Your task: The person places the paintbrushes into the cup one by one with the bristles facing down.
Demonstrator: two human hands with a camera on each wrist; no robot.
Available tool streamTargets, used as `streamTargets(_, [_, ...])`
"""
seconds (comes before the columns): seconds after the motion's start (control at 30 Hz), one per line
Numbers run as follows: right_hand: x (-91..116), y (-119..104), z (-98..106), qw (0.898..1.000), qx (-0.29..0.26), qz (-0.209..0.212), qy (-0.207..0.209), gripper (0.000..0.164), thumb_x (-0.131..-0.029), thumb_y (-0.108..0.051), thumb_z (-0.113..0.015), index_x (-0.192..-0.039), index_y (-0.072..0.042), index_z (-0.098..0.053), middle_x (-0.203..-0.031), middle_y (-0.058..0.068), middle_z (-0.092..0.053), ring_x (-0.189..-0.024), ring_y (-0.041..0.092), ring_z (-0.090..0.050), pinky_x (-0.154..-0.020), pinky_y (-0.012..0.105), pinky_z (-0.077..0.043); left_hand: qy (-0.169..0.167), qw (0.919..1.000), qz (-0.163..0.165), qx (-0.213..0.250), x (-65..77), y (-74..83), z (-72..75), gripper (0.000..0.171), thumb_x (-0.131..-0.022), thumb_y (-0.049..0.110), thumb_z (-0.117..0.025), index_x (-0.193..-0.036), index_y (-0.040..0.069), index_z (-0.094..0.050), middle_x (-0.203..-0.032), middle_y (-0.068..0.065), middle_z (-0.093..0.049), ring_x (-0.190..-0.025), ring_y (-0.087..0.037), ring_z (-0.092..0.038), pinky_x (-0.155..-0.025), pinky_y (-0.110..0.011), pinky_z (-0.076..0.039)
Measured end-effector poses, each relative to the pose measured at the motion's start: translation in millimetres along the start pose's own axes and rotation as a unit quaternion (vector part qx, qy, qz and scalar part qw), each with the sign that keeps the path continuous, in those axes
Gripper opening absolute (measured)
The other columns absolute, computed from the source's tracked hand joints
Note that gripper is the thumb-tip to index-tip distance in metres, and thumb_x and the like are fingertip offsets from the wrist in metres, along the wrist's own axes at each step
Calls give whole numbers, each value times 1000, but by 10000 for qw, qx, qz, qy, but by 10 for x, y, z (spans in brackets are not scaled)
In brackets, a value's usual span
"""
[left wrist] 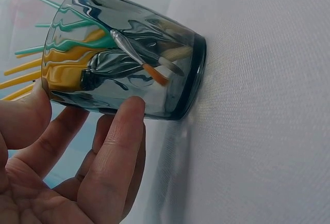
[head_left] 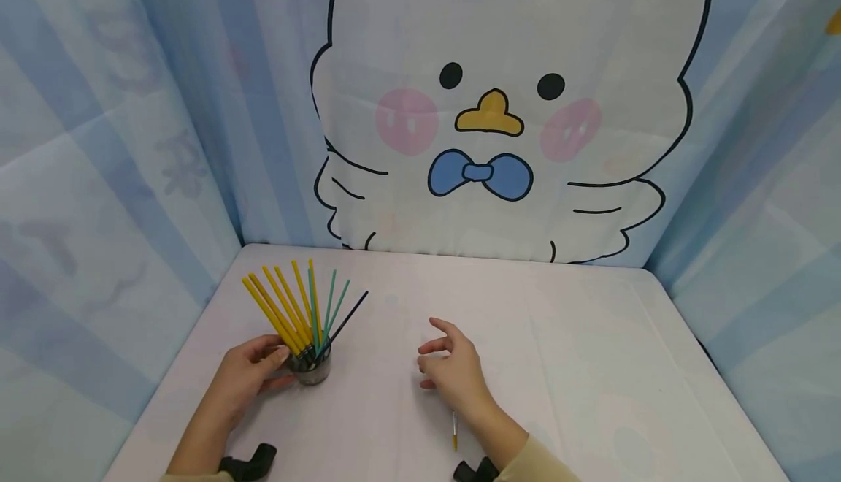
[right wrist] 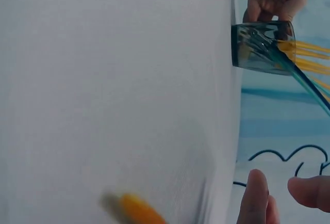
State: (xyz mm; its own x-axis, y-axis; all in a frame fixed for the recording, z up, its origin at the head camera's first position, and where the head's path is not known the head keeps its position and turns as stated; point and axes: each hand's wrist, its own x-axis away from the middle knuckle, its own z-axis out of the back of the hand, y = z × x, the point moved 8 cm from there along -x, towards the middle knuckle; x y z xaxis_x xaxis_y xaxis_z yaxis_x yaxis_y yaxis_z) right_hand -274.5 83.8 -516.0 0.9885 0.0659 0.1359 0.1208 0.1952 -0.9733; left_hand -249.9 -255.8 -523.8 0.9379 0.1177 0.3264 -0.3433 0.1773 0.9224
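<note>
A tinted clear glass tumbler (left wrist: 154, 92) full of paintbrushes stands on the table, left of centre in the head view. My left hand (head_left: 246, 372) is at its left side. In the left wrist view the thumb (left wrist: 28, 113) lies by the rim and a fingertip touches the lower wall; no finger wraps round it. My right hand (head_left: 456, 372) is to the right of the tumbler, thumb and fingers apart. Below its wrist shows a paintbrush (head_left: 455, 431), its bristles towards me. Its handle is hidden, so whether the hand touches it is unclear. The right wrist view shows a blurred yellow tip (right wrist: 139, 208).
Yellow-handled brushes (head_left: 279, 307), green ones (head_left: 330, 299) and a dark one (head_left: 351, 314) fan out above the tumbler rim. A pale cloth covers the table (head_left: 591, 365). Printed curtains (head_left: 98, 175) hang at the sides and back.
</note>
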Motion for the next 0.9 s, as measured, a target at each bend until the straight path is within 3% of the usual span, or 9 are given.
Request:
streamTargets(0.17, [17, 34, 185, 9989, 382, -107, 229, 78, -88, -1, -76, -161, -12, -48, -108, 17, -69, -70, 23, -72, -61, 35, -70, -15, 10000, 19, 26, 0, -3, -4, 45, -111, 12, -59, -151, -8, -53, -133, -22, -60, -124, -32, -65, -89, -36, -71])
streamTargets(0.33, [19, 70, 349, 9958, 749, -199, 493, 80, -88, -4, -80, -161, -10, -47, -99, 11, -66, -54, 18, -66, -58, 32, -68, -6, 10000, 20, 17, -4, -7, 2, 45, -111, 13, -60, -151, -8, -53, -131, -21, -61, -119, -26, -67, -89, -35, -71])
streamTargets(0.67, [18, 165, 495, 9875, 1331, -561, 638, 74, -88, -7, -83, -156, -6, -52, -93, 8, -64, -59, 18, -63, -56, 29, -67, -7, 10000, 48, 46, -27, -8, 7, 47, -112, 13, -60, -152, -8, -52, -132, -21, -61, -119, -26, -67, -88, -36, -72])
streamTargets(0.9, [9, 186, 497, 9794, 1827, -745, 429, 75, -88, -8, -86, -155, -5, -52, -89, 7, -64, -55, 16, -62, -54, 27, -64, -17, 10000, 31, 23, -16, -6, 5, 47, -111, 13, -61, -152, -8, -52, -131, -21, -61, -118, -26, -67, -88, -35, -72])
